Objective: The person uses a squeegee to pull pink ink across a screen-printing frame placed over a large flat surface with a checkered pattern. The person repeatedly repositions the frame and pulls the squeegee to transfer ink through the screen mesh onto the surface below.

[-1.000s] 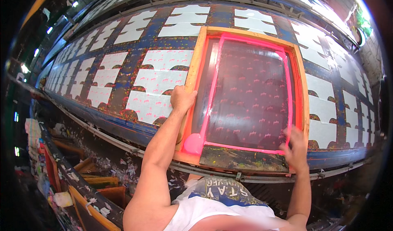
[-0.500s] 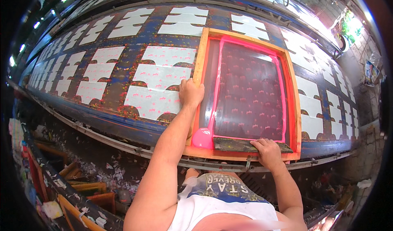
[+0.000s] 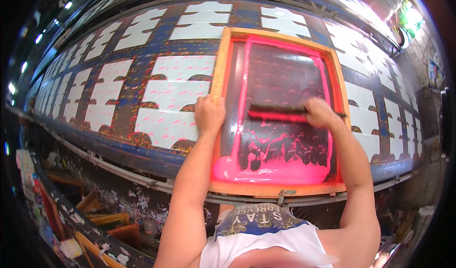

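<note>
A wooden-framed printing screen [image 3: 285, 147] lies on the long table, its mesh dark with a pink border. My left hand [image 3: 210, 113] is closed on the left rail of the screen's wooden frame [image 3: 219, 73]. With my right hand [image 3: 319, 112], slightly blurred, I grip a dark squeegee [image 3: 275, 109] that lies across the middle of the mesh. Bright pink ink [image 3: 275, 170] covers the near end of the screen and thins into streaks toward the squeegee. Left of the frame lie white cut fabric pieces [image 3: 171, 94] with small pink prints.
More white pieces [image 3: 356, 111] lie in rows on the blue, ink-speckled table to the right and far side. A metal rail [image 3: 161, 185] runs along the near edge. Wooden frames [image 3: 109, 219] and scraps of paper [image 3: 137, 201] are below at the left.
My right hand has moved the squeegee from the screen's near edge to its middle. Pink ink now spreads across the near end. My left hand stays on the frame.
</note>
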### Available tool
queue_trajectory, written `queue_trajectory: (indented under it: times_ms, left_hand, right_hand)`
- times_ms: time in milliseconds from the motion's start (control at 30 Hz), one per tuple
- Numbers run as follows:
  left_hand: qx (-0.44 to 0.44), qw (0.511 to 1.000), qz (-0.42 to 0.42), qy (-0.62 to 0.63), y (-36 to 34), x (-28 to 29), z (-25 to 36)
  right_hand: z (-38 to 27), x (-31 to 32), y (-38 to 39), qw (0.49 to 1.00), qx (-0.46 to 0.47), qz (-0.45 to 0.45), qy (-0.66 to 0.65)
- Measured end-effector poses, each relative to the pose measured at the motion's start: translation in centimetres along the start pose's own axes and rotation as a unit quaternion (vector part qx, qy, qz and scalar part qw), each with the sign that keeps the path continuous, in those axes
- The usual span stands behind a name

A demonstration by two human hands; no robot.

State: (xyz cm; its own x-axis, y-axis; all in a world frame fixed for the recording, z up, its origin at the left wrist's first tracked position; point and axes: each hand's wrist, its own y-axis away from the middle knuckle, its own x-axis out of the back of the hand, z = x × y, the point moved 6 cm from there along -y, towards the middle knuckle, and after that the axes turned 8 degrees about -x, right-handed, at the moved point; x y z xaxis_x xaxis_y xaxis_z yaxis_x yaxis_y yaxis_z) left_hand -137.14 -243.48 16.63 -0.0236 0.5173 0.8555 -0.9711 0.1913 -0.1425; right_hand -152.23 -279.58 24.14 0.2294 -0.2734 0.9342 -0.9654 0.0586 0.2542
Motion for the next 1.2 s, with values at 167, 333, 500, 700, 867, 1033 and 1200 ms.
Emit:
queue_trajectory:
  times_ms: [167,333,500,700,867,1033,1200]
  left_hand:
    - [-0.005,0.999,0.027,-0.021,0.3,-0.1,0.6]
    - [0.0,0.998,0.034,-0.047,0.4,0.4,1.4]
    - [0.005,0.999,0.026,-0.047,0.2,0.1,1.3]
    - [-0.014,0.998,0.038,-0.057,0.2,-0.1,0.7]
    - [-0.02,0.997,0.043,-0.056,0.1,-0.1,0.9]
    - [-0.031,0.997,0.045,-0.048,0.2,0.2,1.1]
    - [-0.04,0.997,0.036,-0.05,-0.2,-0.2,0.5]
  right_hand:
    - [4.9,2.8,-12.0,0.995,-0.048,0.07,0.043]
    - [8.2,4.1,-21.6,0.991,-0.052,0.095,0.073]
    - [10.6,4.5,-26.0,0.985,-0.086,0.145,0.046]
    - [9.9,4.5,-25.5,0.988,-0.039,0.128,0.072]
    - [7.1,3.0,-19.1,0.992,0.001,0.082,0.099]
    - [2.7,-0.3,-9.7,0.991,0.013,0.082,0.104]
    - [-2.2,-3.4,1.7,0.994,0.038,0.085,0.054]
